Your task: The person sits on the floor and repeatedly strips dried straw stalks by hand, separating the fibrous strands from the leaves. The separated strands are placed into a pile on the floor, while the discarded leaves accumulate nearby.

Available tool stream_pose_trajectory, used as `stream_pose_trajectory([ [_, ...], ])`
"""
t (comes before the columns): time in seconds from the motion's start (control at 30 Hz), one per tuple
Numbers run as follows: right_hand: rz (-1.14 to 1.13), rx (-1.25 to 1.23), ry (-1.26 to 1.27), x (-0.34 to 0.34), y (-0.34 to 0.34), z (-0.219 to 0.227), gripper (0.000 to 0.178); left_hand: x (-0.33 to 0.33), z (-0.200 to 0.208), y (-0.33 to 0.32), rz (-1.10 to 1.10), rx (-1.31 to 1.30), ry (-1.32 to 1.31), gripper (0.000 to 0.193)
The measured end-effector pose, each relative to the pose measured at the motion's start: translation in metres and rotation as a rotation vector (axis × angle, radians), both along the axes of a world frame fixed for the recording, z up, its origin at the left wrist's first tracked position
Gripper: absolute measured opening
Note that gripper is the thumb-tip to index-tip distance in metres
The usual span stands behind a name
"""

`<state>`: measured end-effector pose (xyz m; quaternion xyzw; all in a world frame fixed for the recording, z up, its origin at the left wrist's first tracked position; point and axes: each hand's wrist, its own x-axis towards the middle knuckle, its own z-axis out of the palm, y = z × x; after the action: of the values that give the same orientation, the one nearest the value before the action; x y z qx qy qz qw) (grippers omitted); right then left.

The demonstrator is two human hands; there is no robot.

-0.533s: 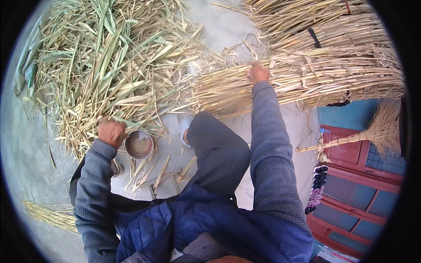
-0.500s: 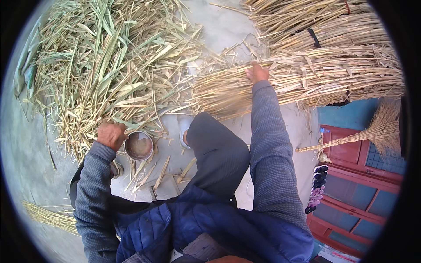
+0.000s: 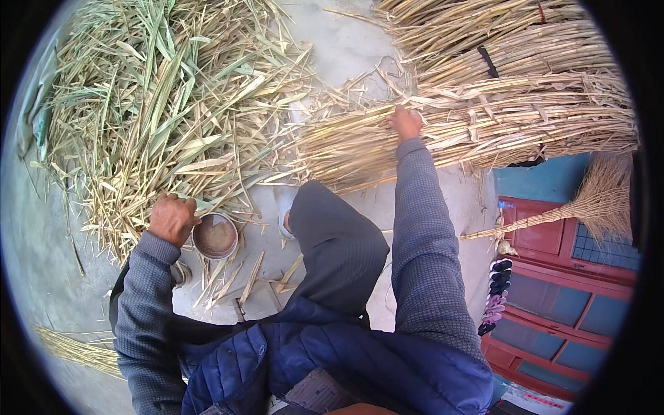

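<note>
My right hand (image 3: 407,124), arm stretched forward, is closed at the near left part of a long bundle of dry stalks (image 3: 519,114). Its fingers curl around stalks on the upper side, though exactly how many cannot be seen. Below that hand, part of the bundle is smeared by motion. My left hand (image 3: 173,218) is closed in a fist next to a round metal bowl (image 3: 215,236) with brownish liquid in it. What the fist holds, if anything, is hidden. Just beyond it spreads a big heap of dry leaves and husks (image 3: 173,104).
More tied stalk bundles (image 3: 498,41) lie at the far right, one with a black strap. A broom (image 3: 553,218) and a row of shoes (image 3: 495,297) are by the red door (image 3: 553,297) on the right. Thin pale stalks (image 3: 79,349) lie at the lower left.
The whole view has shifted slightly left. My right hand has come a little nearer along the stalks. My left hand stays beside the bowl.
</note>
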<state>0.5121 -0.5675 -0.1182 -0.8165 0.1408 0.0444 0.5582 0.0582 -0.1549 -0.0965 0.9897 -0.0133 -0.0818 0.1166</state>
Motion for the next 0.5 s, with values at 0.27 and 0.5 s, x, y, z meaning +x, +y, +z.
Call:
stream_pose_trajectory([
  [0.27, 0.422, 0.511, 0.151, -0.054, 0.025, 0.061, 0.048, -0.003, 0.013, 0.004, 0.043, 0.031, 0.000, 0.031],
  [0.5, 0.598, 0.270, 0.092, -0.112, 0.126, 0.111, 0.031, -0.013, 0.037, 0.038, 0.203, 0.032, -0.028, 0.032],
])
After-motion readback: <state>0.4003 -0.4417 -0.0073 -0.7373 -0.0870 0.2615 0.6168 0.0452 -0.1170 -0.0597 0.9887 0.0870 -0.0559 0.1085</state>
